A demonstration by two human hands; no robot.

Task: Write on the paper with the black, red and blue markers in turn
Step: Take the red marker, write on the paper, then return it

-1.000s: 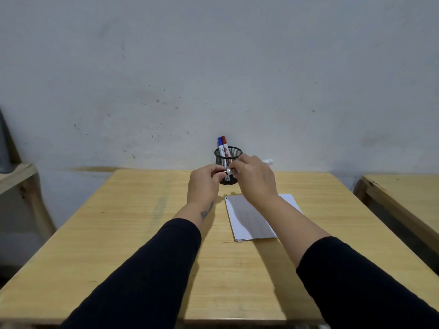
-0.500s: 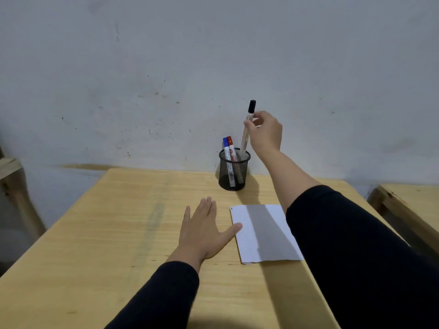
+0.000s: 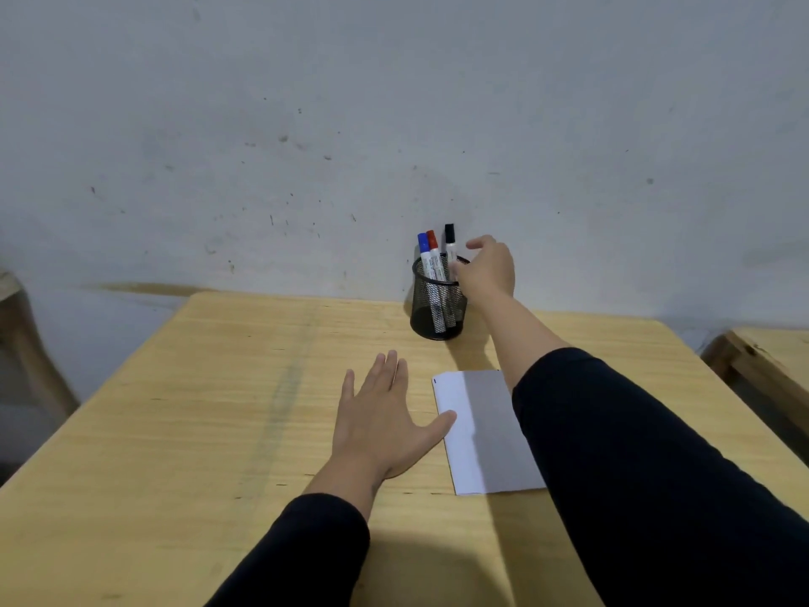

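Note:
A black mesh pen holder stands at the table's far edge by the wall. In it stand a blue-capped marker, a red-capped marker and a black-capped marker, all capped. My right hand hovers just right of the holder's rim, fingers spread, with the thumb close to the black marker but not gripping it. A white sheet of paper lies in front of the holder, its right part under my right forearm. My left hand rests flat on the table, thumb tip touching the paper's left edge.
The wooden table stands against a scuffed grey wall. Another wooden table is close on the right, and a wooden frame stands at the far left.
My right hand lowered the capped black marker into the holder and let go of it. My left hand came off the marker and settled flat beside the paper.

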